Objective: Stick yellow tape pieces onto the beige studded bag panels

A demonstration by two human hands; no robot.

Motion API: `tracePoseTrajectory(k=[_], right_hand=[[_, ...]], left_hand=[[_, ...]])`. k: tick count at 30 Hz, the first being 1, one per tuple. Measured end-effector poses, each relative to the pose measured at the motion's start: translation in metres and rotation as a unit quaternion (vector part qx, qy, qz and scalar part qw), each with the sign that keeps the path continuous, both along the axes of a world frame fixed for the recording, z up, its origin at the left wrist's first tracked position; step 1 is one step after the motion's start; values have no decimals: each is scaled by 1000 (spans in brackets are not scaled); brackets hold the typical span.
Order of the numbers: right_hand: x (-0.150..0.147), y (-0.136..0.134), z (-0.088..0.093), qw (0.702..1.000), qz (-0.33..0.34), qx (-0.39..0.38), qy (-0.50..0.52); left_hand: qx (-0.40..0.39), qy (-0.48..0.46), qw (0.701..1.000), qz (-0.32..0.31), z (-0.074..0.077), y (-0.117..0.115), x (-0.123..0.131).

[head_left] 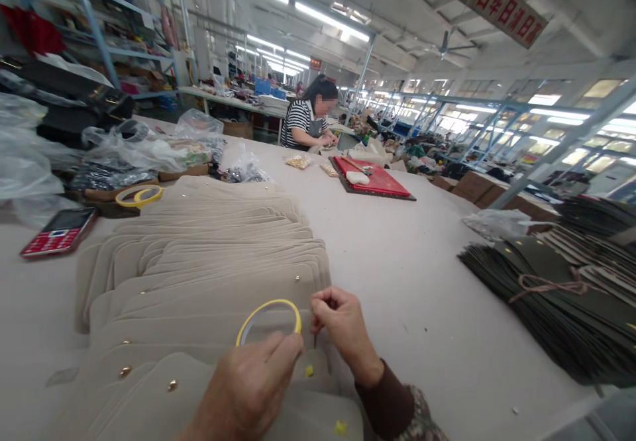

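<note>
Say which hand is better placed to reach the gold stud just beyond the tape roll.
Right, I'd judge: the right hand is nearer the gold stud, while the left hand sits farther back, gripping the yellow tape roll.

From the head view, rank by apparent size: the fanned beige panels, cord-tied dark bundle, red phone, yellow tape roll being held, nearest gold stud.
1. Fanned beige panels
2. Cord-tied dark bundle
3. Red phone and yellow tape roll: too close to rank; the left hand covers part of the roll
4. Gold stud
</note>
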State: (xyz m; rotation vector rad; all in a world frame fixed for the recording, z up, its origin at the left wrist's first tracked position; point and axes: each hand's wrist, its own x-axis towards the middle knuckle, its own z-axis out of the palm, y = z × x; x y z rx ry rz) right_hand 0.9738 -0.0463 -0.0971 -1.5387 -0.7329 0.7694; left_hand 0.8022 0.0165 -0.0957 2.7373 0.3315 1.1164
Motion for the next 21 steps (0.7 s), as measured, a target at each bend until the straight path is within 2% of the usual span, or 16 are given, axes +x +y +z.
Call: tracePoseTrajectory(k=[3,5,8,11,15,18,21], right_hand=[[16,-2,-4,1000,3,14,-19],[20,-3,-9,998,13,16,-51],[21,-1,-19,997,22,-5,-68],[21,3,-27,998,25,-15,-63],[26,4,-27,999,27,-13,-43],[28,-2,-23,997,60,-35,-30],[27,-10,-22,989,103,-70,-76]], left_hand=[[9,46,997,61,-3,10,4],[13,117,987,108,-6,17,8],[3,208,967,147,-11,21,13],[0,235,962,142,-15,17,16],[-14,175,977,123,-28,12,15],[-50,161,981,100,-34,11,15],[-59,193,974,104,-32,12,14]])
